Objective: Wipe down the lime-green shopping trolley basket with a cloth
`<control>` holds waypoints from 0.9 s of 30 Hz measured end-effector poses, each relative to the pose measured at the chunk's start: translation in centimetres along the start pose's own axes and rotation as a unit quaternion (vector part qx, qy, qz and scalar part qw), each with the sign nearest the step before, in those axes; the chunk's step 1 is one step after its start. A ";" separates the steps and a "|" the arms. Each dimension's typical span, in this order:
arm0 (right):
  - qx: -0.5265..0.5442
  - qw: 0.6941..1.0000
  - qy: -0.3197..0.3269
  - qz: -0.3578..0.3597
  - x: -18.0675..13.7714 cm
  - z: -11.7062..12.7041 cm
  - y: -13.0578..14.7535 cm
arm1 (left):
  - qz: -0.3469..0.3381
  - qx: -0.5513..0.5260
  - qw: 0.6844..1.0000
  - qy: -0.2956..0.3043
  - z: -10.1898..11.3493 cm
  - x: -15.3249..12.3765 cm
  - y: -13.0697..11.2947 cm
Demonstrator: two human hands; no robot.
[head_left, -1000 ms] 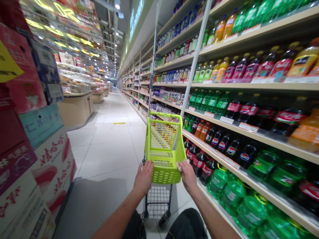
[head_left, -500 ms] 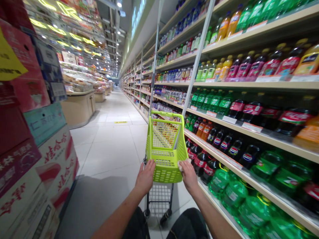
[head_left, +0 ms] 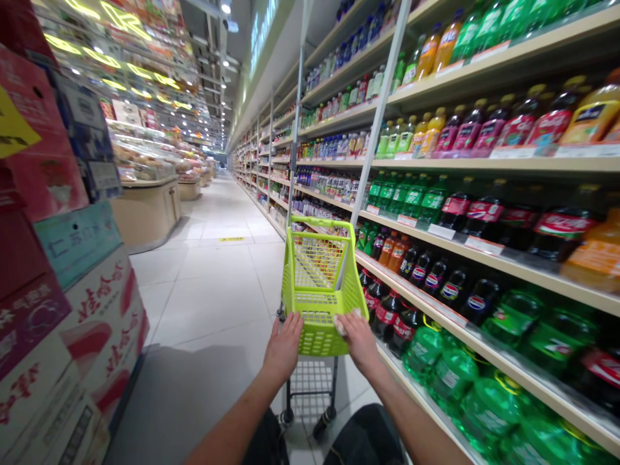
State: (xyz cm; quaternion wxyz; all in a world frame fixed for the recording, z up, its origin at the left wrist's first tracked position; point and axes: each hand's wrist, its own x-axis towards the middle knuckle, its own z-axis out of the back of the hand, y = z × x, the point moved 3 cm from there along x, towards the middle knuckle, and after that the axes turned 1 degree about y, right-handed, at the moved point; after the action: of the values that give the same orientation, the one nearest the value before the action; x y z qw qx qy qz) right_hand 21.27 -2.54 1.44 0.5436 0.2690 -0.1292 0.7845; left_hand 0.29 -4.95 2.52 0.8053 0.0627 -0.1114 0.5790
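Note:
In front of my knees stands a small lime-green shopping cart (head_left: 317, 244), its basket tilted toward me on a dark wheeled frame. My left hand (head_left: 285, 341) grips the near left corner of the basket, fingers over the rim; its thumb is hidden. At the near right part of the rim, my right hand (head_left: 358, 336) is closed on a crumpled white cloth or wipe (head_left: 340, 325) and presses it to the green plastic. Part of this cloth also shows behind the knuckles. No goods show inside the basket.
Tall drink shelves (head_left: 436, 161) run close along the right, with large green bottles (head_left: 450, 371) at the bottom. Stacked drink cartons (head_left: 97, 303) stand at the left. A rounded wooden display counter (head_left: 145, 213) is farther up the tiled aisle (head_left: 217, 278).
My right hand has slid left along the near rim with the cloth, from the right corner inward. My left hand keeps its place on the cart. The view has shifted slightly.

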 end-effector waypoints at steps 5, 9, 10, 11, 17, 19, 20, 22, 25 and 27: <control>0.030 0.996 -0.069 -0.049 -0.2 -1.3 1.6 | 0.008 -0.005 1.000 -0.005 -0.1 0.2 -0.6; 0.098 0.992 -0.061 0.047 1.3 -3.6 7.9 | 0.006 -0.002 1.000 -0.010 0.2 0.1 -0.3; 0.104 0.991 -0.061 0.066 1.4 -3.7 8.3 | 0.003 -0.003 1.000 -0.012 0.3 0.0 -0.1; 0.105 0.989 -0.063 0.078 1.3 -3.6 7.9 | 0.000 -0.006 1.000 -0.015 0.3 0.0 0.1; 0.071 0.991 -0.110 0.001 -0.7 -0.9 -0.5 | 0.013 -0.026 0.999 -0.030 -0.1 0.0 0.3; 0.077 0.991 -0.110 -0.019 -0.7 -1.1 0.1 | 0.019 -0.031 0.999 -0.033 -0.3 0.1 0.0; 0.088 0.991 -0.100 -0.012 -0.5 -1.5 1.3 | 0.021 -0.032 0.999 -0.032 -0.3 0.1 -0.1; 0.116 0.990 -0.074 0.023 0.1 -2.7 4.5 | 0.019 -0.031 0.999 -0.027 -0.4 0.0 -0.1; 0.133 0.987 -0.053 0.076 0.8 -3.6 6.9 | 0.005 -0.026 0.999 -0.026 -0.2 -0.2 0.2; 0.125 0.987 -0.061 0.074 0.7 -3.0 5.1 | -0.001 -0.028 0.999 -0.027 -0.1 -0.3 0.5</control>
State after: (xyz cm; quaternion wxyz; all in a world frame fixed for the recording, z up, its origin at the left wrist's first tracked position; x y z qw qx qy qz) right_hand 15.53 -2.45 -0.16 0.4373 0.3722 -0.0826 0.8145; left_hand -0.25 -5.09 2.29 0.8043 0.0557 -0.1495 0.5725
